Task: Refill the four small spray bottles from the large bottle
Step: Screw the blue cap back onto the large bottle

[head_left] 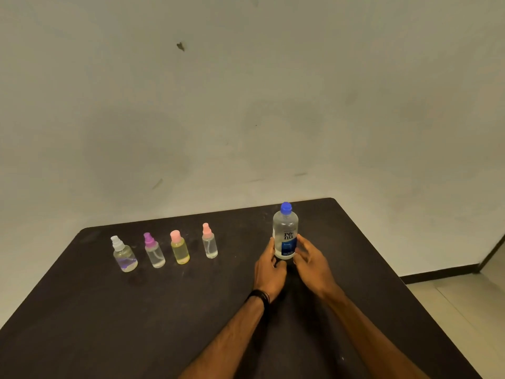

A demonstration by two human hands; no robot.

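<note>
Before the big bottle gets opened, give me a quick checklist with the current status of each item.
1. Large bottle upright on the table: ok.
2. Left hand and right hand at the bottle's base, either side: ok.
3. Firm grip: cannot tell.
4. Blue cap removed: not ok, still on.
5. Four small spray bottles upright in a row: ok.
6. Their tops off for filling: not ok, all on.

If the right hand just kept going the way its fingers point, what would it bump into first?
The right hand would meet the large clear bottle with the blue cap at once; its fingertips already seem to touch the side.
</note>
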